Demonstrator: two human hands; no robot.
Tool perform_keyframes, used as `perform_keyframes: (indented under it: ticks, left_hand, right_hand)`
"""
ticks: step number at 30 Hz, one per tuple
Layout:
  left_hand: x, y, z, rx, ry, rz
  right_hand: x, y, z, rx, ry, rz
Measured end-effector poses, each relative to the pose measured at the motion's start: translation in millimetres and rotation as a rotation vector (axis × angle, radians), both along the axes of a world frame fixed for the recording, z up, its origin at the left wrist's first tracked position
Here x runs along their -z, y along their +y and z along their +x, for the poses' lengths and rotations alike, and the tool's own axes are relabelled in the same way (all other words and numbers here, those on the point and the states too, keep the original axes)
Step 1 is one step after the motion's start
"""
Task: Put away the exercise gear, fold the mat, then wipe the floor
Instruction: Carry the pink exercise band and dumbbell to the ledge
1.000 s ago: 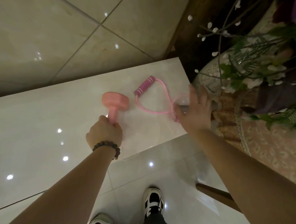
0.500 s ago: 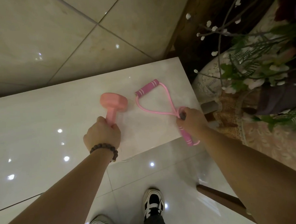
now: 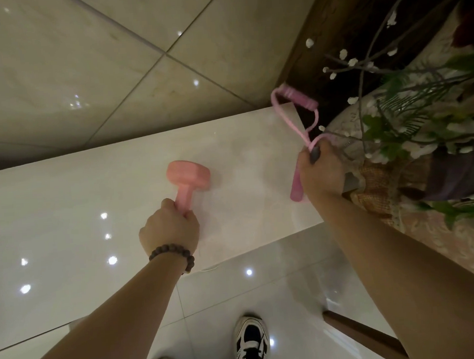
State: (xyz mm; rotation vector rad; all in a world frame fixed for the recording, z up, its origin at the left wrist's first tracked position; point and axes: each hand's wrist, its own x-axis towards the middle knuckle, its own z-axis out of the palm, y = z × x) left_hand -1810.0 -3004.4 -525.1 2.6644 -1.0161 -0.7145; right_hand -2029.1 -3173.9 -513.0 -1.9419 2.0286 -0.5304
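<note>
You have the pink dumbbell (image 3: 189, 179) by its handle, its far head low over or resting on the pale glossy counter (image 3: 65, 206); whether it touches the surface cannot be told from this view. Your left hand (image 3: 170, 228) is wrapped tight round that handle, a beaded bracelet (image 3: 171, 253) at the wrist. Out to the right, the pink resistance band (image 3: 295, 112) is up off the counter: your right hand (image 3: 321, 174) grips its near handle, fingers curled round it, while the tubing crosses into a figure of eight and the far purple handle hangs in the air past the counter's corner, blurred with motion. So both hands are closed, each on its own piece of gear, and well apart from each other.

This reads as the first step, putting the exercise gear away, with both items in hand but no storage place in view; the mat and the floor wiping look not yet begun. The next move calls for a steady carry of both pieces. Mind the loose end of the band: it swings close to the artificial flowers (image 3: 409, 105) and the patterned cloth (image 3: 375, 198) just beside the counter, and could snag a branch. Your shoes (image 3: 251, 342) stand on the tiled floor (image 3: 237, 296) below
</note>
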Motion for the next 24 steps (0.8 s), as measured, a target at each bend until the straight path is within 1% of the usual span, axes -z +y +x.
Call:
perform_keyframes:
  ticks: [2,3,4,5,6,9,11,15,16,19,20,23,24]
  left_hand:
    - [1,0,0,-0.001,-0.004,0.001]
    - [1,0,0,0.000,-0.007,0.000]
    - [2,0,0,0.002,-0.009,0.000]
    - [2,0,0,0.003,-0.010,0.000]
    - [3,0,0,0.002,-0.011,0.000]
    - [4,-1,-1,0.001,-0.017,0.000]
    - [4,0,-1,0.000,-0.018,-0.001]
    - [6,0,-1,0.000,-0.015,0.003]
    - [6,0,0,0.000,-0.015,0.000]
    - [5,0,0,0.000,-0.017,-0.003]
    - [5,0,0,-0.001,-0.017,-0.001]
    - [5,0,0,0.003,-0.008,-0.001]
    - [5,0,0,0.004,-0.006,-0.002]
  right_hand:
    - [12,4,-6,-0.071,0.102,0.317]
    - [16,6,-11,-0.090,0.120,0.432]
    - [17,8,-14,-0.104,0.143,0.479]
    - [18,8,-16,-0.130,0.187,0.463]
    - [17,9,-17,-0.171,0.250,0.395]
    - [15,12,-20,-0.286,0.445,0.099]
    - [13,10,-19,-0.309,0.561,0.027]
    - [16,-3,-13,-0.319,0.714,0.175]
    - [19,-5,-11,-0.337,0.705,0.219]
    - [19,2,-1,-0.343,0.554,0.347]
    - [15,7,1,-0.321,0.555,0.354]
    - [4,23,3,-0.332,0.771,0.262]
    - [-1,30,3,-0.362,0.807,0.226]
